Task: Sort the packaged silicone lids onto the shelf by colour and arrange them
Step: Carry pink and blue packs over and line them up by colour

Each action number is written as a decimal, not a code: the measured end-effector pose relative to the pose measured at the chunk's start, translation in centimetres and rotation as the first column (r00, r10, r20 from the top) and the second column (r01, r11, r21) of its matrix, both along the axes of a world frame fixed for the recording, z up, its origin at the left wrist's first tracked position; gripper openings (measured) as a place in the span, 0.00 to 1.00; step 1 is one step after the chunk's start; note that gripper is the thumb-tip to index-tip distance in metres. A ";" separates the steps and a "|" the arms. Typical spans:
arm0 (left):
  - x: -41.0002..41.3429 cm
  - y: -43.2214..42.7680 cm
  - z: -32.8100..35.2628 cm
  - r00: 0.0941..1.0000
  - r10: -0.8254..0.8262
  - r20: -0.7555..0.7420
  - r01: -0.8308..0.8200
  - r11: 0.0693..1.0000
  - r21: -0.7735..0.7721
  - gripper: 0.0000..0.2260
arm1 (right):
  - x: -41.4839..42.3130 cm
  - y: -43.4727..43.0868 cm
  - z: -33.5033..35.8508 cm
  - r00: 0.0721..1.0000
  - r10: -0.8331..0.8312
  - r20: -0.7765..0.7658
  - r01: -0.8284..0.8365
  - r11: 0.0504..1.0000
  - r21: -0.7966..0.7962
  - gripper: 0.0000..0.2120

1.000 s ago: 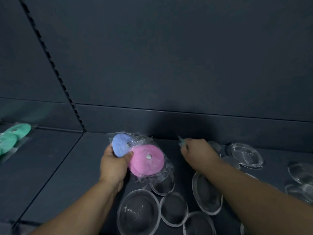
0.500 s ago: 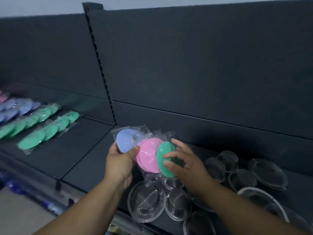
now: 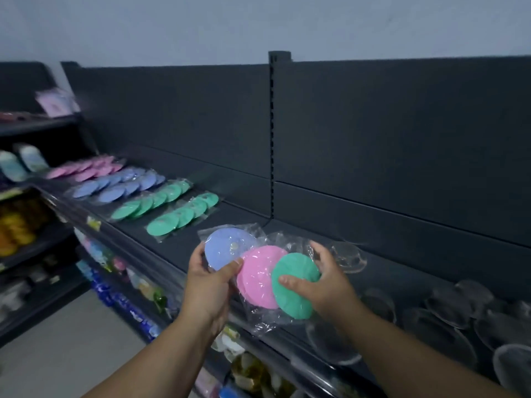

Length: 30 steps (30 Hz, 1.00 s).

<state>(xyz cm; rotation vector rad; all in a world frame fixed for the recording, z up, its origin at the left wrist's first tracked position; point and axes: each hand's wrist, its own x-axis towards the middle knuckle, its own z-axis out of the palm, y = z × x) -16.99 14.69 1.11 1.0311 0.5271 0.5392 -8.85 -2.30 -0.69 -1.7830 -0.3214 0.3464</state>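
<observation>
Those packaged lids look light and floppy, and the wrap looks slick, so I'd grab the disc edge, not the bag. The left hand (image 3: 207,285) pinches the blue lid (image 3: 227,248), thumb on top. The right hand (image 3: 324,285) grips the green lid (image 3: 293,285), fingers behind. The pink lid (image 3: 258,278) sits between the thumbs.

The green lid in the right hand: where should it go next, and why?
Probably carry the green lid leftward in the right hand and lay it beside the green rows on the shelf: packs there lie grouped by colour, and green is the nearest group.
</observation>
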 end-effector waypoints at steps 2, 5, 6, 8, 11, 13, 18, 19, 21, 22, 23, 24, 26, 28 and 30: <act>-2.6 3.5 0.0 1.000 0.026 -0.009 -0.025 0.999 0.039 0.29 | -2.2 3.6 -0.5 0.997 -0.016 -0.074 0.020 0.998 0.052 0.48; -6.8 9.7 -0.4 0.996 0.079 -0.029 -0.075 0.992 0.105 0.31 | -5.8 9.9 -1.3 0.988 -0.014 -0.151 0.027 0.996 0.081 0.35; -8.2 11.9 -0.5 0.994 0.101 -0.037 -0.096 0.988 0.121 0.31 | -6.9 12.0 -1.5 0.985 -0.008 -0.172 0.024 0.996 0.088 0.29; -10.8 16.1 -0.9 0.988 0.145 -0.047 -0.137 0.980 0.142 0.33 | -8.9 16.4 -1.9 0.979 0.005 -0.204 0.015 0.995 0.097 0.27; -14.1 21.4 -1.3 0.978 0.202 -0.052 -0.192 0.969 0.154 0.36 | -11.6 22.2 -2.3 0.974 0.003 -0.225 0.015 0.997 0.078 0.32; -15.9 24.2 -1.4 0.973 0.223 -0.054 -0.211 0.963 0.164 0.38 | -13.0 25.2 -2.4 0.967 0.007 -0.256 0.012 0.997 0.075 0.31; -17.6 30.4 -2.2 0.971 0.230 -0.065 -0.217 0.963 0.160 0.40 | -13.1 30.7 -2.4 0.956 -0.029 -0.293 0.056 0.995 0.085 0.27; -17.4 31.5 -2.5 0.969 0.236 -0.071 -0.222 0.962 0.156 0.40 | -12.6 31.6 -2.4 0.956 -0.051 -0.289 0.078 0.994 0.082 0.27; -16.7 33.6 -3.2 0.967 0.243 -0.079 -0.229 0.962 0.151 0.40 | -11.1 33.5 -2.6 0.959 -0.098 -0.265 0.118 0.991 0.060 0.31; -16.3 34.6 -3.4 0.966 0.244 -0.084 -0.229 0.962 0.150 0.40 | -10.4 34.4 -2.7 0.960 -0.115 -0.257 0.135 0.989 0.060 0.33; -15.6 35.5 -3.5 0.967 0.241 -0.088 -0.226 0.962 0.152 0.40 | -9.5 35.4 -2.8 0.961 -0.127 -0.247 0.147 0.987 0.062 0.33; -14.9 36.4 -3.7 0.967 0.236 -0.092 -0.220 0.963 0.159 0.40 | -8.5 36.3 -3.0 0.961 -0.137 -0.241 0.156 0.986 0.063 0.33; -13.1 38.3 -3.6 0.971 0.220 -0.089 -0.203 0.964 0.174 0.40 | -6.2 38.3 -3.6 0.962 -0.147 -0.230 0.166 0.984 0.062 0.34; -10.9 40.4 -3.5 0.975 0.205 -0.091 -0.184 0.962 0.200 0.40 | -3.6 40.5 -4.1 0.963 -0.157 -0.218 0.174 0.983 0.060 0.37; -8.5 42.7 -3.4 0.975 0.197 -0.098 -0.171 0.958 0.229 0.41 | -1.1 42.6 -4.6 0.960 -0.180 -0.215 0.196 0.979 0.056 0.41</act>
